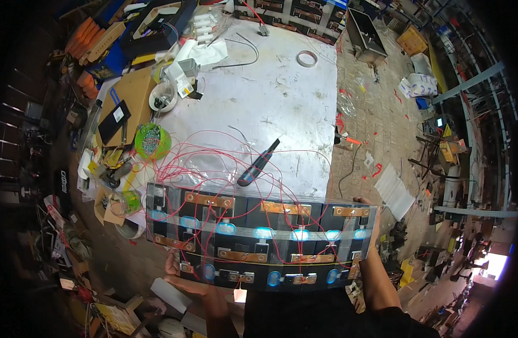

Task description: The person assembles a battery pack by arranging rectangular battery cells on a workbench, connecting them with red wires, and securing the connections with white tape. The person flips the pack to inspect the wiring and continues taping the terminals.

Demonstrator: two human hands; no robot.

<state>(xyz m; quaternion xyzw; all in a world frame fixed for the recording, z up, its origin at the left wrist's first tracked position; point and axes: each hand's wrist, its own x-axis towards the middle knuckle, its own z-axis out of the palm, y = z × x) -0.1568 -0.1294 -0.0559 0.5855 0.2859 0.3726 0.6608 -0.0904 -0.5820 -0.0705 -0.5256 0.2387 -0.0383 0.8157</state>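
Hands hold the battery pack [259,239] (red wires trailing): left grip [180,276] underneath, right grip [373,222] clasping its end.

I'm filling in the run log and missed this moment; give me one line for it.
left hand: under battery pack, gripping | right hand: holds pack's right end | pack: at table edge | red wires: attached

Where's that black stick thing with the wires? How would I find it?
Start at the big white table. Just beyond the long battery pack gripped by the left hand and right hand, amid thin red wires, lies the black tool, the only dark, slanted rod there.
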